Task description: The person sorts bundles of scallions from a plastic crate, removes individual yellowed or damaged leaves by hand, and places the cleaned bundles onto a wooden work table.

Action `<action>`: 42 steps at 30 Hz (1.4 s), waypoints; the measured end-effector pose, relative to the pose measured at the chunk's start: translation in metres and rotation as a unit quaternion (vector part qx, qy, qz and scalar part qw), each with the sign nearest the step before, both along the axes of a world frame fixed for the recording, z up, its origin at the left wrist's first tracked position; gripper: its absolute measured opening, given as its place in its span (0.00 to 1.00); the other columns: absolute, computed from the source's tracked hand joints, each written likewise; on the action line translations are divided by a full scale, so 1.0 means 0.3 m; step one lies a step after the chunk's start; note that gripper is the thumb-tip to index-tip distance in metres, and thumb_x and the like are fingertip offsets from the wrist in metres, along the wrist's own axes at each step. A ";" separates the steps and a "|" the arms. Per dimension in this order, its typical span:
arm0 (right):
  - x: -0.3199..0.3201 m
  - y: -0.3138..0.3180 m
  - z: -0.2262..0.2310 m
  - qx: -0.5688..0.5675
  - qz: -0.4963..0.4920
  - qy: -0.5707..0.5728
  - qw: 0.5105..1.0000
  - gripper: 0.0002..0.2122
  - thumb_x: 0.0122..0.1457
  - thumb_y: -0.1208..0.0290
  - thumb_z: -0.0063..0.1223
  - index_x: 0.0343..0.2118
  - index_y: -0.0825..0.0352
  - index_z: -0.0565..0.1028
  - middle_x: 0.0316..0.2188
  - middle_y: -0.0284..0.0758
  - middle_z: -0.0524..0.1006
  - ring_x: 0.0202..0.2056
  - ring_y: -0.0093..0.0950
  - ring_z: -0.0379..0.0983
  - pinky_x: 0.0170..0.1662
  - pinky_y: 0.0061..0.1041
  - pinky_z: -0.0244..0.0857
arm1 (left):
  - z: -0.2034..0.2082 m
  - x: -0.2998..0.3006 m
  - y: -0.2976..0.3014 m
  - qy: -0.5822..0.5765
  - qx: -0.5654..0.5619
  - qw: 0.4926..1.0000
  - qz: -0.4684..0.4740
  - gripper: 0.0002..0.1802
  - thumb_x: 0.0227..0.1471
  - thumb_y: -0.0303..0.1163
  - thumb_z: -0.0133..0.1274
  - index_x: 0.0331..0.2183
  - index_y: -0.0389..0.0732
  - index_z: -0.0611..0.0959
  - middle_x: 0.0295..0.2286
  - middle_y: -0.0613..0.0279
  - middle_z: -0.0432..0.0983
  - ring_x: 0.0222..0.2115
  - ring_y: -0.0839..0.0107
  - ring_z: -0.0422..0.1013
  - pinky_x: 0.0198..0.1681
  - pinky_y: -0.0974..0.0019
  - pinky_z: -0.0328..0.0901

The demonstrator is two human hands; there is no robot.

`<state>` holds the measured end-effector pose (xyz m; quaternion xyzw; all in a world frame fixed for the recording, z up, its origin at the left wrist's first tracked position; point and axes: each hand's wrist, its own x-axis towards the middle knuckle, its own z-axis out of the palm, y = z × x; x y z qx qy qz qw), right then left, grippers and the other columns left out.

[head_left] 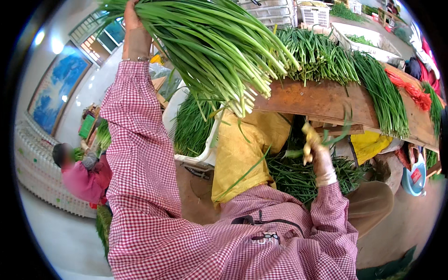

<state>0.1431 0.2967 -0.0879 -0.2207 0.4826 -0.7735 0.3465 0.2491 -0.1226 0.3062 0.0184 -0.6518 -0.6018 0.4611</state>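
The left grip (132,17), raised on an outstretched arm, is closed around a large bunch of long green leaves (210,49). The bunch fans away from this grip to the right and downward, its thicker part well beyond the wrist. The blades are flat, slender and glossy, mid to deep green, paling through light green to nearly white at the stem ends, which hang uneven. On the other side of the grip, thinner leafy tips droop; a few stray blades dangle beneath the bunch.

The right grip (318,155) is lower, well apart from the bunch, with yellowish coverings on its fingers. It is blurred, with a loose green blade (344,129) just beside it; whether it pinches that blade or is empty I cannot tell. Below this grip lies a heap of darker, tangled greens (298,176), and to its left a yellow cloth (240,156) covers the lap.

Above and beyond the right grip runs a brown wooden counter (322,99), carrying neat bundles of similar greens (317,52). Below the left grip, a white basket (207,156) holds more green blades.
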 end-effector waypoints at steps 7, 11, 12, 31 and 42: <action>-0.114 -0.136 0.484 -0.079 0.053 0.267 0.959 0.19 0.56 0.66 0.42 0.50 0.66 0.60 0.18 0.31 0.72 0.15 0.14 0.65 0.15 0.10 0.60 | -0.087 -0.160 0.218 0.040 0.082 0.995 -0.037 0.12 0.46 0.36 0.43 0.31 0.38 0.73 0.27 0.57 0.69 0.28 0.64 0.66 0.33 0.62 0.63; -0.043 -0.141 0.300 -0.027 0.201 0.128 0.971 0.15 0.54 0.58 0.44 0.30 0.67 0.68 0.17 0.32 0.70 0.18 0.19 0.68 0.21 0.17 0.65 | -0.053 -0.207 0.198 0.063 0.109 0.991 -0.042 0.10 0.44 0.35 0.44 0.28 0.39 0.72 0.23 0.58 0.68 0.24 0.65 0.65 0.29 0.62 0.63; -0.039 -0.121 0.180 0.037 0.219 0.121 0.967 0.15 0.54 0.57 0.44 0.29 0.67 0.68 0.18 0.33 0.70 0.19 0.20 0.68 0.22 0.18 0.65 | -0.037 -0.234 0.193 0.076 0.114 0.989 -0.051 0.10 0.44 0.35 0.45 0.27 0.39 0.72 0.22 0.59 0.67 0.23 0.65 0.65 0.28 0.63 0.63; 0.105 -0.376 0.399 -0.428 0.220 -0.169 0.860 0.27 0.51 0.47 0.41 0.50 0.60 0.59 0.50 0.36 0.62 0.44 0.28 0.66 0.40 0.31 0.65 | -0.108 -0.403 0.376 0.164 0.177 0.971 -0.006 0.10 0.43 0.35 0.50 0.22 0.39 0.72 0.16 0.63 0.65 0.16 0.70 0.63 0.18 0.67 0.61; 0.116 -0.235 0.302 -0.346 0.158 -0.168 0.910 0.09 0.56 0.62 0.40 0.27 0.62 0.68 0.26 0.32 0.71 0.14 0.14 0.61 0.15 0.10 0.55 | -0.101 -0.325 0.327 0.174 0.132 0.975 -0.043 0.09 0.44 0.35 0.47 0.22 0.39 0.70 0.18 0.60 0.65 0.18 0.66 0.64 0.21 0.63 0.64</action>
